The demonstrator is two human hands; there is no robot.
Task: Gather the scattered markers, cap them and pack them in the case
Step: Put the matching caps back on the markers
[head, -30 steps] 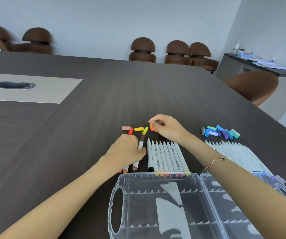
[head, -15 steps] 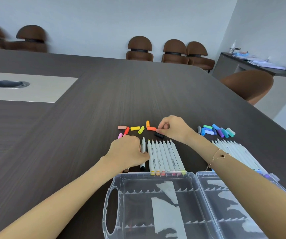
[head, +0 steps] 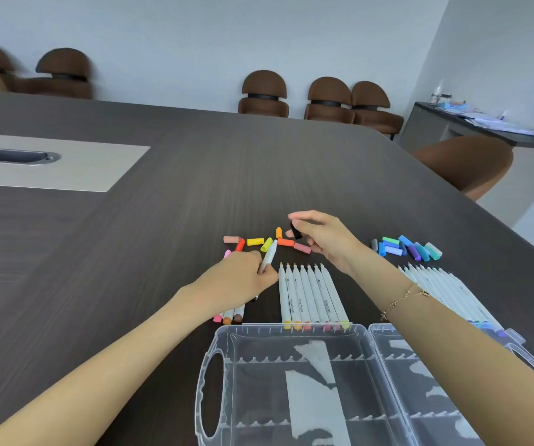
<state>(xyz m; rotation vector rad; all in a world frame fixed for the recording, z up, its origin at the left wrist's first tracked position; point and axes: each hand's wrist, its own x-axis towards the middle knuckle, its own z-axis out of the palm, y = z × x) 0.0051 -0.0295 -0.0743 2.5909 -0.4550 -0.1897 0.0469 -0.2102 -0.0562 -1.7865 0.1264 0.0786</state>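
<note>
Head view: left hand (head: pixel 238 280) grips white marker (head: pixel 267 260), tip tilted up toward loose warm-colour caps (head: pixel 255 242). Right hand (head: pixel 325 241) raised above table (head: pixel 162 236), pinches black cap (head: pixel 295 230). Row of uncapped markers (head: pixel 310 292) lies between hands, just behind open clear case (head: pixel 294 329). Blue-green caps (head: pixel 407 247) farther right.

I record a dark wood-grain table (head: pixel 162 239) with a pale beige inset panel (head: pixel 76 169). The loose caps (head: pixel 254 241) are peach, red, yellow, orange and pink; a second cluster of caps (head: pixel 407 247) is grey, green, blue, purple and teal. The marker barrels (head: pixel 310 294) are white. The case (head: pixel 291 381) is clear plastic. The chairs (head: pixel 264 94) are brown.
</note>
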